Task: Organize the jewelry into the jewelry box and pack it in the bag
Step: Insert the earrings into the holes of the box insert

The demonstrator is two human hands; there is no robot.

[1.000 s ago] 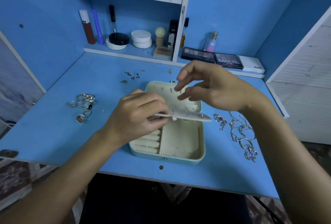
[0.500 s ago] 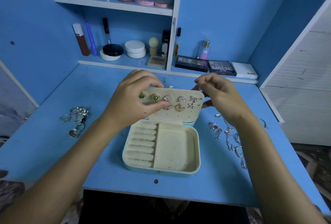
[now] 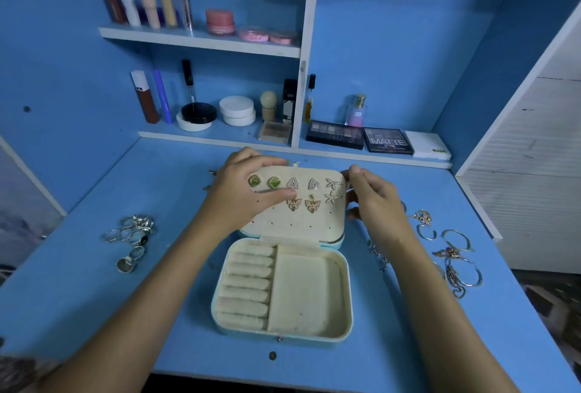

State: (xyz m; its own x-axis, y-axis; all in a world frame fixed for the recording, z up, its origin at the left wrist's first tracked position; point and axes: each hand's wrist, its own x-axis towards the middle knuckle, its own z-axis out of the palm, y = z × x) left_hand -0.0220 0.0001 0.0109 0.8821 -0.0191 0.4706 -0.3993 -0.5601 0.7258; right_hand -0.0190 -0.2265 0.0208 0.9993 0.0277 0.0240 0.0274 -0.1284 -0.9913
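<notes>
Your left hand [image 3: 242, 201] grips the earring panel [image 3: 295, 207] of the open jewelry box [image 3: 283, 285], thumb laid across its face, so the panel stands up against the lid. Your right hand [image 3: 374, 201] has its fingers curled at the panel's right edge, steadying it. Eight earrings [image 3: 303, 194] sit pinned there. Left of the box lie the rings [image 3: 132, 235]; right of it, necklaces and bangles [image 3: 452, 260], unpacked.
</notes>
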